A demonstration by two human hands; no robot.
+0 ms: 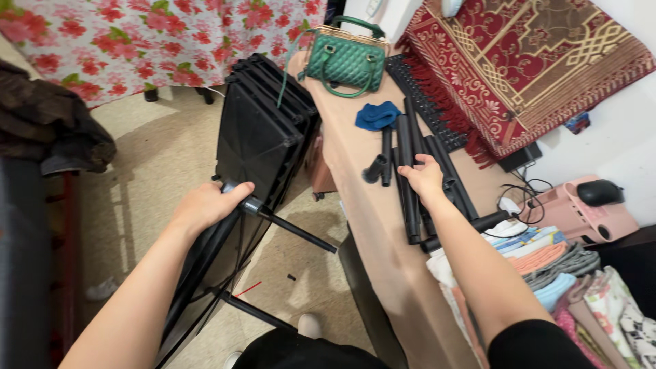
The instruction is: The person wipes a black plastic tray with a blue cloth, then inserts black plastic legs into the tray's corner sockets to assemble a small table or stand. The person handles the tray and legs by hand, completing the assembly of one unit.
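My left hand (208, 203) grips the top corner of a black shelf frame (225, 266) made of thin tubes, which stands on the floor beside me. A stack of black plastic shelf panels (263, 130) leans upright just behind it, against the table's side. My right hand (425, 176) rests on a bundle of loose black tubes (408, 195) lying on the tan-covered table (369, 225), its fingers curled over one of them.
A green quilted handbag (347, 63) and a blue cloth (377, 115) sit at the table's far end. A red patterned rug (526, 65) drapes over a black keyboard (420, 96). Folded fabrics (547, 266) lie at the near right beside a pink holder (581, 212). A floral cloth (157, 37) hangs behind.
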